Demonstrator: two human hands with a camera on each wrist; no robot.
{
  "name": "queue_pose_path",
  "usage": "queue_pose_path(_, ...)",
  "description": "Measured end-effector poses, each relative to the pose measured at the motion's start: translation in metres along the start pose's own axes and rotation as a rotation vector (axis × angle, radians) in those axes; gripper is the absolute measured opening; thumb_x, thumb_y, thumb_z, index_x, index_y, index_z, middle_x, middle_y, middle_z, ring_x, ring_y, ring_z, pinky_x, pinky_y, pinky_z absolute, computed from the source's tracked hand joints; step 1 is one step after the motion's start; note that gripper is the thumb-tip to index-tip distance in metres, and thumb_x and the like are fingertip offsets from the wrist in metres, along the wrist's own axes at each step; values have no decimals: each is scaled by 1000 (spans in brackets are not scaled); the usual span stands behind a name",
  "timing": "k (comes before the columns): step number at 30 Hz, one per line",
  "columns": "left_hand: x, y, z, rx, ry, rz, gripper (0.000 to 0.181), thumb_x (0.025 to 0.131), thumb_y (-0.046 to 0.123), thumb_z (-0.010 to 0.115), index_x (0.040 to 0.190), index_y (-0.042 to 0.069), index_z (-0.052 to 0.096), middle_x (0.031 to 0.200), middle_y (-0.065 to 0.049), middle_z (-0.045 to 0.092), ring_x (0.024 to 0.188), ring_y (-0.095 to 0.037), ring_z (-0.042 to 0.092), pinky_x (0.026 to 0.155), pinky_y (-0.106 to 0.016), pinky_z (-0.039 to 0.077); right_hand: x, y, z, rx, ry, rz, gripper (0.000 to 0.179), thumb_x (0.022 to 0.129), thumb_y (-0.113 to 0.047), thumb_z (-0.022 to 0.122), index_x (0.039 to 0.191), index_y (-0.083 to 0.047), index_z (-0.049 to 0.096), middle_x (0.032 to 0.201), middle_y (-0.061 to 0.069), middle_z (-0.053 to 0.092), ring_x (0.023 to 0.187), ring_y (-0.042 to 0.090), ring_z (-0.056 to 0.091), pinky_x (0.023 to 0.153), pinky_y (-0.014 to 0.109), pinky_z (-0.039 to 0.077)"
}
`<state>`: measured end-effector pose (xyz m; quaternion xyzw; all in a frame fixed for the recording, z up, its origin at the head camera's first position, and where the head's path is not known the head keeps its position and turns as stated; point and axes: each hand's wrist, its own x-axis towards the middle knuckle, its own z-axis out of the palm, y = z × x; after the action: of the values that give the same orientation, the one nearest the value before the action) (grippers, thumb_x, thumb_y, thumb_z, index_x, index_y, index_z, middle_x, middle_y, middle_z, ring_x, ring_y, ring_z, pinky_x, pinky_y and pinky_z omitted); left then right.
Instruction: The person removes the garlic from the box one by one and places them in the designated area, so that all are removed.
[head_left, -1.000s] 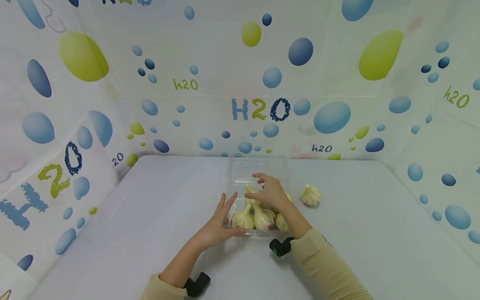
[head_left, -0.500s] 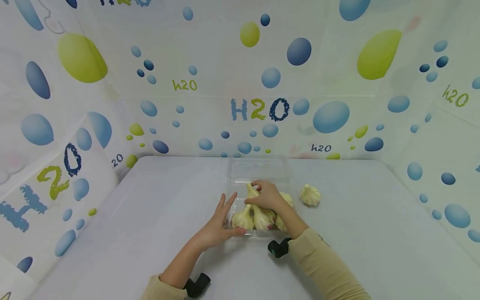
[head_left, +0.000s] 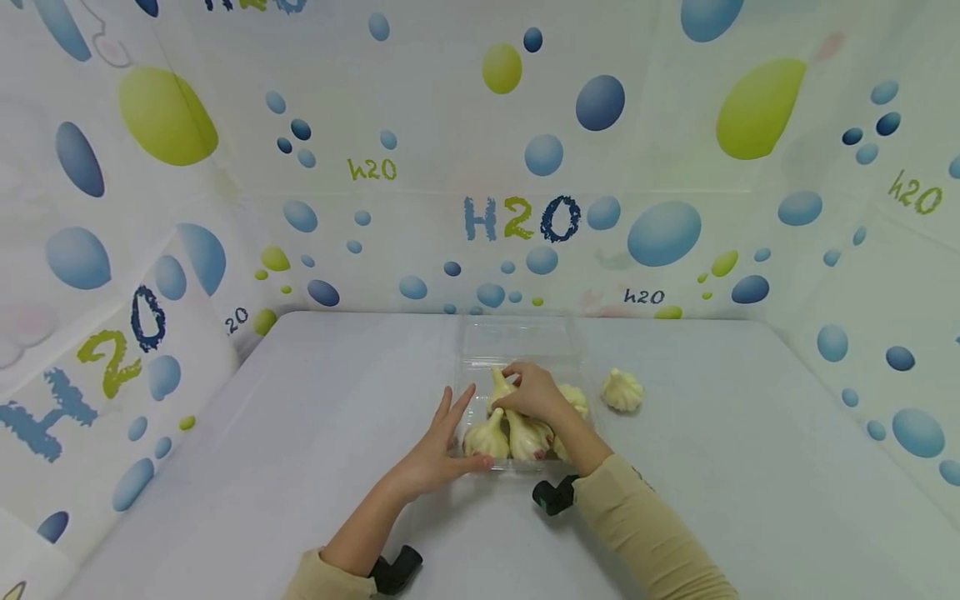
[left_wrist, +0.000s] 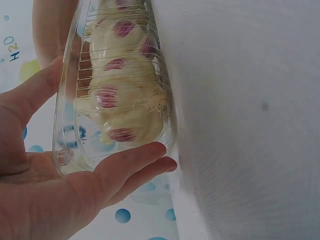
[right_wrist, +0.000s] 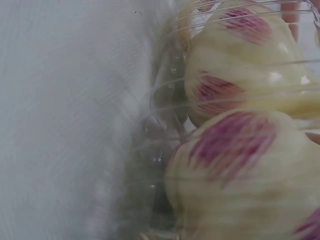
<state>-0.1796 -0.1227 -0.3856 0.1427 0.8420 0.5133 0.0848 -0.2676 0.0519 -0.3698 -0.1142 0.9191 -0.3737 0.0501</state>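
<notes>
A clear plastic container [head_left: 525,467] with its lid folded back holds several cream garlic bulbs [head_left: 529,437], purple streaks showing in both wrist views. My left hand [head_left: 426,463] spreads round the container's near left corner, thumb at the front wall and straight fingers along the side. Seen from the left wrist, those fingers [left_wrist: 127,165] rest against the clear wall. Inside the container, my right hand [head_left: 538,392] grips a garlic bulb [head_left: 497,383] whose neck points up and away; its lower part is hidden. In the right wrist view, garlic bulbs [right_wrist: 230,155] appear through the wall, blurred.
One loose garlic bulb [head_left: 622,390] lies on the white table [head_left: 337,375] just right of the container. The open lid [head_left: 516,338] extends toward the back wall, which carries a bubble-patterned sheet [head_left: 420,125]. Black wrist cameras [head_left: 553,497] sit under both forearms.
My right hand has come down and closed its fingers round a garlic bulb in the container, then kept about the same place. The left hand has stayed at the container's corner.
</notes>
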Motion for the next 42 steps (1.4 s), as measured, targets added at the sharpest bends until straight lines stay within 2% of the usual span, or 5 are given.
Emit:
queue_pose_path(8,-1,2,1,7,5,4,94,77,21,75,148,26,14,151,-18,-10,135,-43,6,96,-58,31,-1,3,2,0,8,-11,52,69,-21,80,112,-1,60,101,16,61,85,24,57,68,32,50)
queue_pose_path(17,-1,1,0,19,-10,-4,93,78,25,74,148,28,13,151,-16,-12,135,-41,5,98,-57,29,-3,1,-3,50,76,-2,53,67,-21,80,113,-5,59,108,18,59,93,28,56,76,39,49)
queue_pose_path(23,0,0,0,25,-10,-7,94,78,27,74,148,29,12,151,-16,-13,135,-41,5,98,-56,30,-5,-1,-9,55,125,-53,50,68,-18,80,112,-6,60,106,17,60,96,30,57,78,40,48)
queue_pose_path(34,-2,4,-1,8,-2,4,92,78,24,74,148,24,14,150,-18,-12,134,-44,9,96,-55,33,-11,0,-18,177,140,-109,48,70,-16,79,113,-5,60,108,16,58,95,31,58,77,40,50)
queue_pose_path(42,-2,2,-1,14,1,-3,91,78,26,74,147,27,15,151,-17,-12,134,-45,8,95,-58,31,-18,-1,-27,206,160,-134,51,70,-18,79,115,-5,59,110,15,58,96,32,57,77,40,50)
